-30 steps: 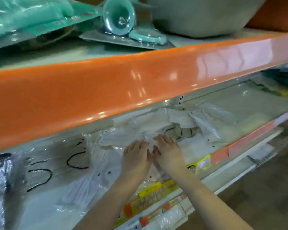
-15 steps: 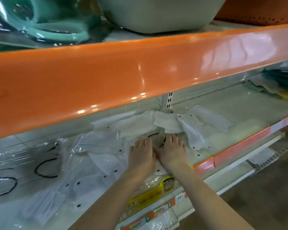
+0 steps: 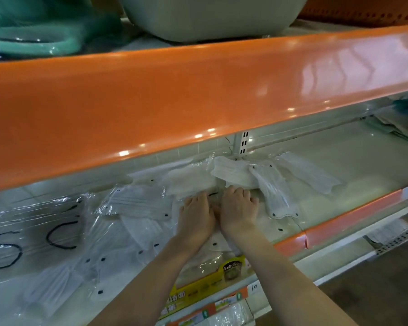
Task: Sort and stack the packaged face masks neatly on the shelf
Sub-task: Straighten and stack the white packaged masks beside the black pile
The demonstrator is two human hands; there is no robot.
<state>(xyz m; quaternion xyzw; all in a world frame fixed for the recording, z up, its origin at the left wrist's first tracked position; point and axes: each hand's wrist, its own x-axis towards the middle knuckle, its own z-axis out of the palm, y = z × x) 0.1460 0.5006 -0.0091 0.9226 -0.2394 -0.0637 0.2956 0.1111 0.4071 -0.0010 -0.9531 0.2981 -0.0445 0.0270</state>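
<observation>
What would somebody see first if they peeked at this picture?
First, the big shiny orange shelf edge running right across the middle. Just below it, the left hand and right hand rest side by side on a messy pile of white packaged face masks.

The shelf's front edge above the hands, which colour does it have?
Glossy orange shelf edge, with light reflections; the head view shows it.
</observation>
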